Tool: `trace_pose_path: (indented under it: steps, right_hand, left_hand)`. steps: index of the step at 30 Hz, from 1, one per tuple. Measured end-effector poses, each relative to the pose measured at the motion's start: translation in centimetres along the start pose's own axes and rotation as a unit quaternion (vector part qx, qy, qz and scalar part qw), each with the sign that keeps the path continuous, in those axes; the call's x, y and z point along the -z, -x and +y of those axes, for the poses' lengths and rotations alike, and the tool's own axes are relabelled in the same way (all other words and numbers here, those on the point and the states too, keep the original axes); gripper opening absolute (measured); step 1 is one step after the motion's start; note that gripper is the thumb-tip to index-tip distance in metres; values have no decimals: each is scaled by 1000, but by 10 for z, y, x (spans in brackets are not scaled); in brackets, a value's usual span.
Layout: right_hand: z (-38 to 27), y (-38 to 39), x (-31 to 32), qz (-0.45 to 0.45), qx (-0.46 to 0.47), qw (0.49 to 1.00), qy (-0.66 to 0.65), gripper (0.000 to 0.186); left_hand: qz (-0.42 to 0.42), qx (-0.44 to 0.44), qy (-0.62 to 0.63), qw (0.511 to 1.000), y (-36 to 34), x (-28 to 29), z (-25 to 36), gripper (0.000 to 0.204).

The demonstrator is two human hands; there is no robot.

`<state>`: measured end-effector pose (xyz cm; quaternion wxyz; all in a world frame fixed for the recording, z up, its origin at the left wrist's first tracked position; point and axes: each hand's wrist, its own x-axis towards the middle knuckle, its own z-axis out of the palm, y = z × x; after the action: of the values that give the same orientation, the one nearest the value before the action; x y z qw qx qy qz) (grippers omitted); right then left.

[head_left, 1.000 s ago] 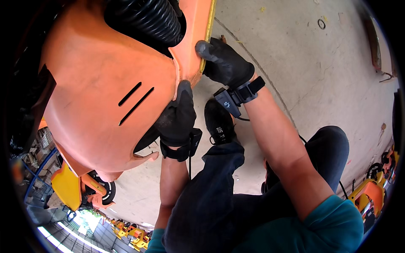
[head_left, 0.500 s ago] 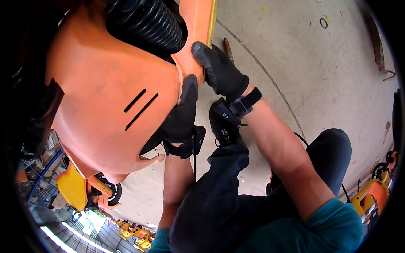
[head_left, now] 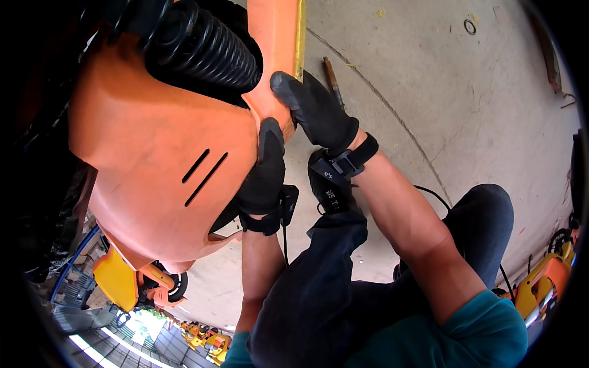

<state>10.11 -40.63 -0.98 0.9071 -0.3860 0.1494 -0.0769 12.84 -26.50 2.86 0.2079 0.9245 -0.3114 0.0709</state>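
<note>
A large orange plastic body panel (head_left: 165,153) with two dark slots fills the left side. Along a seam at its right edge it meets a narrower orange panel (head_left: 274,43) with a yellow edge. My left hand (head_left: 264,175), in a black glove, grips the large panel's right edge near the seam, thumb on top and fingers hidden underneath. Just to its right, my gloved right hand (head_left: 319,116) is closed round the narrower panel's lower end, its thumb on the face. Above the slots, a black coil spring (head_left: 215,49) shows in an opening between the panels.
A rusty metal rod (head_left: 331,76) lies on the concrete floor beyond my right hand, and a dark ring (head_left: 470,27) farther right. My shoe (head_left: 331,190) is below the hands. Yellow and orange vehicles stand at lower left (head_left: 116,279) and lower right (head_left: 540,282).
The panels and coil spring have shifted slightly in the view, and my right hand sits a little lower and left. Both hands keep their grip at the seam.
</note>
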Motion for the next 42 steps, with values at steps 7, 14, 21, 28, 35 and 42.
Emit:
trace_pose_path:
  steps: [7, 14, 21, 28, 35, 42]
  right_hand:
    - [-1, 0, -1, 10, -19, 998, -54, 50]
    - [5, 0, 1, -17, -6, 998, -58, 49]
    - [0, 0, 16, -55, -9, 998, -39, 64]
    - [-22, -22, 37, -63, -42, 996, -40, 80]
    - [-38, -19, 19, -104, -26, 989, -98, 65]
    - [-36, -18, 18, -96, -28, 990, -103, 60]
  left_hand:
    - [-4, 13, 11, 1000, 8, -12, -13, 33]
    - [-3, 10, 71, 997, -2, -5, -6, 35]
    - [2, 72, 167, 983, 0, -4, 2, 33]
    - [1, 175, 328, 928, 8, -10, -2, 31]
    - [56, 67, 250, 964, -2, -5, 6, 33]
    - [72, -26, 142, 987, 3, -6, 2, 32]
